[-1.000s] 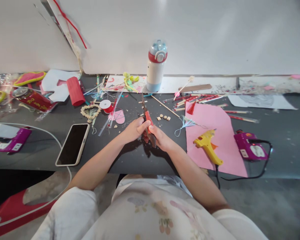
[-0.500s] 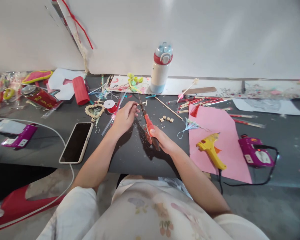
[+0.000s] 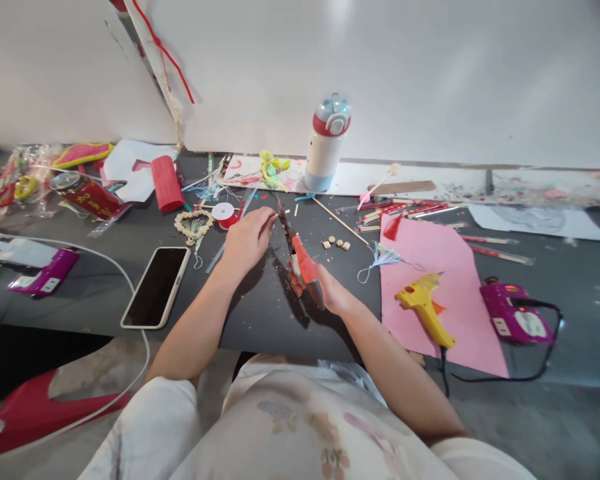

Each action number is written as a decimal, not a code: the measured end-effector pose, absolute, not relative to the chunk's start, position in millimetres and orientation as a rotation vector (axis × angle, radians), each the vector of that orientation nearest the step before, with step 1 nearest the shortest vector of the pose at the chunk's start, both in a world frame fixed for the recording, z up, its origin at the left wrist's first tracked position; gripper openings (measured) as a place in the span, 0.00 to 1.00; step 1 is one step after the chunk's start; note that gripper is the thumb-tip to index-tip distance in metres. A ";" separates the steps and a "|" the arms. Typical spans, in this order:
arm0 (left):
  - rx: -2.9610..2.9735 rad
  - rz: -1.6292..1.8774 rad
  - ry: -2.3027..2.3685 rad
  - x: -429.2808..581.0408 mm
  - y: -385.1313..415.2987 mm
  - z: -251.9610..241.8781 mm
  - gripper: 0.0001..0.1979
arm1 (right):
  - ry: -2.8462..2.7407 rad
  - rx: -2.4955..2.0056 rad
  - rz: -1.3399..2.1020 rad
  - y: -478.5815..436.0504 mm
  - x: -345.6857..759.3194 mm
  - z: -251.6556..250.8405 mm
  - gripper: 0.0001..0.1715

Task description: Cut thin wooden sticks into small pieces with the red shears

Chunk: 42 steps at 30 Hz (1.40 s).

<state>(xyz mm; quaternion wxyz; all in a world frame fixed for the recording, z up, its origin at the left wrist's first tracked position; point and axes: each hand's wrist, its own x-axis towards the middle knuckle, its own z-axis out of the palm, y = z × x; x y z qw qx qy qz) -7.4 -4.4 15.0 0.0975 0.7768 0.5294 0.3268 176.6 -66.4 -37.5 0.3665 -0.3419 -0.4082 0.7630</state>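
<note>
The cutter (image 3: pixel 306 261) sits mid-table, above the table (image 3: pixel 260 327) and slanting from near right to far left. Its orange handle is wrapped in the fingers of the right hand (image 3: pixel 329 290); the left hand (image 3: pixel 247 240) has its fingertips pinched together right beside the blade end. On what, I can't tell from here.

With blades that close to skin, I'd turn the left fingertips aside and work slowly, small bites, bracing the right wrist on the table. A pale sliver (image 3: pixel 296 210) lies just beyond the tip, easily flicked away, and the blocks (image 3: pixel 339 243) to the right are best left undisturbed.

The right palm hides the handle's near part, and the dark blades blend into the table, so whether they're parted is hard to judge. Farther out, the left wrist partly covers a clear strip (image 3: pixel 215 260), and the glue gun's (image 3: pixel 430 313) cord drops over the near edge.
</note>
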 end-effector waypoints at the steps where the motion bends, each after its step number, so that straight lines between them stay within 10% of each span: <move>1: 2.301 0.960 1.571 -7.3 -4.8 15.1 0.12 | -1.036 -0.899 1.972 -65.8 176.5 -39.2 0.17; 42: 2.256 0.863 1.619 2.6 -9.5 13.0 0.11 | -1.074 -0.948 1.966 -63.8 175.1 -31.8 0.19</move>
